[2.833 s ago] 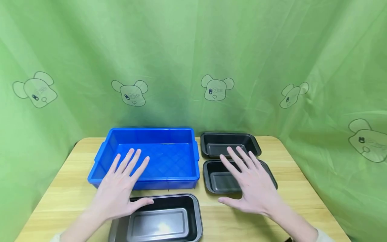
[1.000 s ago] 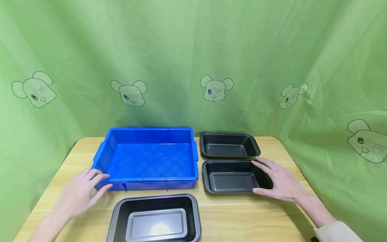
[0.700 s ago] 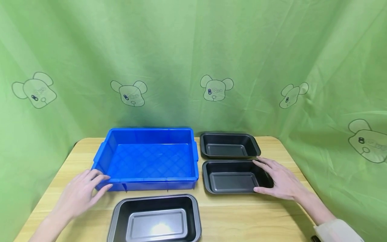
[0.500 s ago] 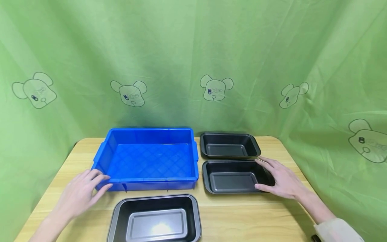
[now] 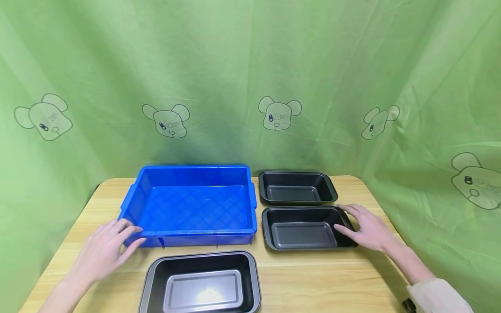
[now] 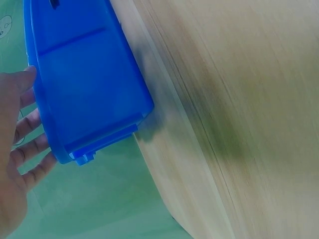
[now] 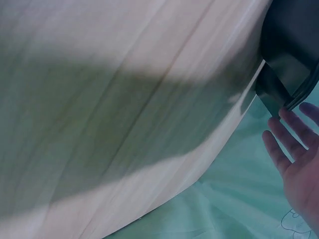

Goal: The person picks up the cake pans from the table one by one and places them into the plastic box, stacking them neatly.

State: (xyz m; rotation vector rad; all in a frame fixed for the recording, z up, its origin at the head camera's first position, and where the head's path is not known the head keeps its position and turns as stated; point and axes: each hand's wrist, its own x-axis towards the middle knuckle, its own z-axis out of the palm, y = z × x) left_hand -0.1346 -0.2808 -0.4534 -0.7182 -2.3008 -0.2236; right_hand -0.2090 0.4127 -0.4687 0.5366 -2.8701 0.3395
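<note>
In the head view my left hand [image 5: 103, 248] rests at the front left corner of a blue plastic bin [image 5: 188, 240], its fingers over the rim and the thumb by the front wall. The left wrist view shows the spread fingers of my left hand [image 6: 17, 144] along the rim of the bin [image 6: 89, 84]. At the right end of a black loaf pan [image 5: 301, 234] is my right hand [image 5: 369, 230], thumb and fingers apart. From the right wrist, the extended fingers of that hand [image 7: 301, 149] show near the rim of a dark pan [image 7: 291, 45].
Another black loaf pan [image 5: 295, 189] stands directly behind the first. A larger dark grey pan [image 5: 203, 282] lies at the front of the wooden table [image 5: 313, 282]. Behind and beside the table hangs a green curtain [image 5: 227, 87] with bear-head drawings.
Both hands have moved outward and down from above the containers, the left to the bin's corner, the right to the loaf pan's end. Lately the right hand has shifted slightly rightward; the left stays still.
</note>
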